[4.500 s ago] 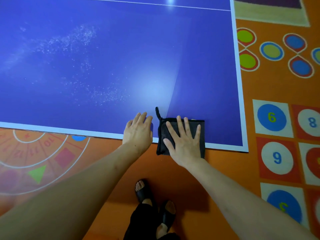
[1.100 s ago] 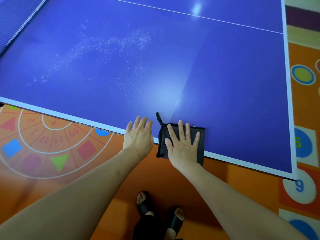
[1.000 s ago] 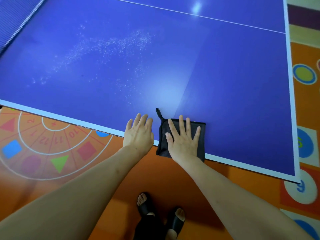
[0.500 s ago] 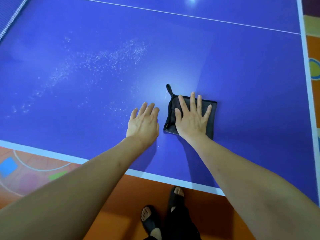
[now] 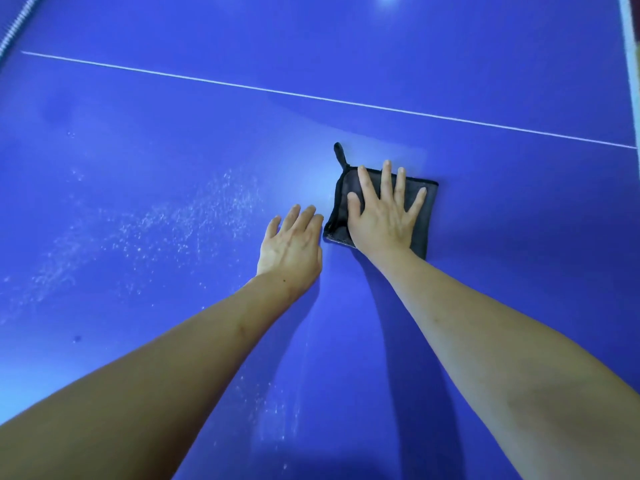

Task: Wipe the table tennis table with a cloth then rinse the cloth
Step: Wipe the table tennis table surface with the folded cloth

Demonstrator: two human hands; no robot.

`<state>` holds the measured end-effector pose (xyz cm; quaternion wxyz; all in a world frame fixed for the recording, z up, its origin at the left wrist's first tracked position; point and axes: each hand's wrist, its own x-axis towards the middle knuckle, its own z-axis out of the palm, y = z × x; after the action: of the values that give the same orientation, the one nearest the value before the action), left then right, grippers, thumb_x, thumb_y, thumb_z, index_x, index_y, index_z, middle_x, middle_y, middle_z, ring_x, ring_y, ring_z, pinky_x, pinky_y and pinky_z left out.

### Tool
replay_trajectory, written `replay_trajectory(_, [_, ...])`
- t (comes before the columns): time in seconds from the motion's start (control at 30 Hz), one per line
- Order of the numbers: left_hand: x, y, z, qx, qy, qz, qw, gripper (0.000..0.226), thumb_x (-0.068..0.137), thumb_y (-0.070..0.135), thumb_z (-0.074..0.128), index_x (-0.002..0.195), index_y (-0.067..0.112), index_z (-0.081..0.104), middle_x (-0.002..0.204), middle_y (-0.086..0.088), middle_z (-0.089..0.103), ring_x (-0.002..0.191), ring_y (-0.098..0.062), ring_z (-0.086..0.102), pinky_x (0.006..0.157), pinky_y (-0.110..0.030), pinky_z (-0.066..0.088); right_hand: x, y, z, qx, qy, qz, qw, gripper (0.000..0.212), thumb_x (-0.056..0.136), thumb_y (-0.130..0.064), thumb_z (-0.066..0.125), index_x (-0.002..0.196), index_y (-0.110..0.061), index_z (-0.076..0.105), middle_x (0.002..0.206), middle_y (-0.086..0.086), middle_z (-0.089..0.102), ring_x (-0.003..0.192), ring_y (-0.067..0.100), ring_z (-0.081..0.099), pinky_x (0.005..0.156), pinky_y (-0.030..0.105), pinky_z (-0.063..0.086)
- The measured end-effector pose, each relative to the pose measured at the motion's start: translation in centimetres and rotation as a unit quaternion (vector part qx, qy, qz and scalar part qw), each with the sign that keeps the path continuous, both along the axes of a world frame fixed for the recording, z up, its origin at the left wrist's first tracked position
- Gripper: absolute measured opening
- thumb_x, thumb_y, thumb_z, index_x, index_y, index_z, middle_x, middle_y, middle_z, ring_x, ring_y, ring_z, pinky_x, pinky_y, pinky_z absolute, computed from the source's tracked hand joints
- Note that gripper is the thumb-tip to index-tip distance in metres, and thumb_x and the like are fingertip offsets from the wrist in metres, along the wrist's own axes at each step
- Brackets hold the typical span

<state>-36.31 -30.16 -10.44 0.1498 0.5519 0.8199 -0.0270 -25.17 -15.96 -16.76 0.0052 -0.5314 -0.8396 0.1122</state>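
right hand [image 5: 382, 216]: fingers spread flat, pressed on black cloth [image 5: 420, 209]
left hand [image 5: 291, 244]: open, laid flat on table [image 5: 138, 116] beside cloth

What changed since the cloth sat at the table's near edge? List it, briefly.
The right hand has pushed the black cloth away from the near edge, up toward the white centre line. The left hand slid forward beside it on the blue table. Unchanged: right palm flat on the cloth, nothing gripped or released; the white specks at left remain unwiped.
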Motion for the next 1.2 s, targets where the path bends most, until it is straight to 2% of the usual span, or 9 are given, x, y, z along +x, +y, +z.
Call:
replay_trajectory(0.2, [-4.2, 7.4, -0.7, -0.009, 0.016, 0.001, 1.0, 0.055, 0.097, 0.012, 0.035, 0.151, 0.018, 0.028, 0.166, 0.004, 0.018, 0.154, -0.018, 0.011, 0.123, -0.043, 0.015, -5.1, 9.9, 0.1, -0.005, 0.01, 0.002, 1.0, 0.062, 0.106, -0.06, 0.018, 0.166, -0.043, 0.016, 0.177, 0.003, 0.002, 0.163, 0.03, -0.006, 0.123, 0.07, -0.007])
replay_trajectory(0.33, [-5.4, 9.1, -1.5, -0.032, 0.039, -0.027, 0.998, 0.059, 0.097, 0.01, 0.035, 0.154, 0.017, 0.022, 0.166, 0.004, 0.014, 0.155, -0.019, 0.007, 0.123, -0.044, 0.011, -7.8, 14.3, 0.2, -0.006, 0.014, 0.007, 1.0, 0.062, 0.105, -0.06, 0.02, 0.165, -0.044, 0.018, 0.177, 0.003, 0.004, 0.163, 0.03, -0.005, 0.123, 0.07, -0.007])
replay_trajectory(0.53, [-5.3, 8.7, -1.9, -0.06, 0.055, -0.052, 0.995, 0.072, 0.094, 0.005, 0.035, 0.159, 0.016, 0.006, 0.169, 0.003, -0.001, 0.155, -0.021, -0.008, 0.125, -0.048, 0.001, -8.8, 15.7, 0.4, -0.003, 0.004, 0.014, 1.0, 0.063, 0.105, -0.061, 0.015, 0.166, -0.043, 0.013, 0.177, 0.003, 0.003, 0.162, 0.031, -0.006, 0.122, 0.072, -0.007])
replay_trajectory(0.6, [-5.3, 8.6, -1.7, -0.058, 0.055, -0.052, 0.995, 0.072, 0.093, 0.004, 0.034, 0.159, 0.016, 0.007, 0.168, 0.004, -0.002, 0.155, -0.022, -0.008, 0.125, -0.049, 0.001, -8.6, 15.4, 0.5, -0.006, -0.003, 0.018, 1.0, 0.064, 0.105, -0.061, 0.014, 0.166, -0.042, 0.012, 0.177, 0.003, 0.001, 0.162, 0.031, -0.008, 0.122, 0.072, -0.008])
replay_trajectory(0.77, [-4.7, 5.7, -1.0, -0.006, 0.08, -0.01, 0.997, 0.054, 0.09, 0.007, 0.044, 0.144, 0.015, 0.035, 0.16, -0.003, 0.024, 0.155, -0.026, 0.006, 0.124, -0.046, 0.012, -7.6, 11.9, 0.5, -0.01, -0.001, 0.043, 0.999, 0.063, 0.105, -0.058, 0.014, 0.166, -0.041, 0.013, 0.177, 0.002, 0.001, 0.162, 0.029, -0.007, 0.122, 0.072, -0.008])
replay_trajectory(0.97, [-4.1, -2.6, -0.9, 0.038, 0.073, 0.009, 0.997, 0.048, 0.087, 0.007, 0.049, 0.135, 0.014, 0.046, 0.144, -0.004, 0.043, 0.147, -0.026, 0.027, 0.119, -0.044, 0.026, -5.6, 3.2, 1.0, -0.012, -0.003, 0.056, 0.998, 0.062, 0.106, -0.057, 0.016, 0.166, -0.04, 0.012, 0.177, 0.002, 0.0, 0.162, 0.029, -0.009, 0.123, 0.071, -0.008])
replay_trajectory(1.2, [-2.0, -13.2, -1.4, 0.053, 0.066, -0.014, 0.996, 0.044, 0.089, 0.011, 0.049, 0.133, 0.016, 0.048, 0.142, -0.003, 0.044, 0.143, -0.025, 0.031, 0.116, -0.042, 0.03, -1.7, -10.4, 0.5, -0.003, -0.002, 0.055, 0.999, 0.061, 0.107, -0.056, 0.018, 0.166, -0.041, 0.014, 0.177, 0.001, 0.003, 0.162, 0.028, -0.006, 0.124, 0.07, -0.005])
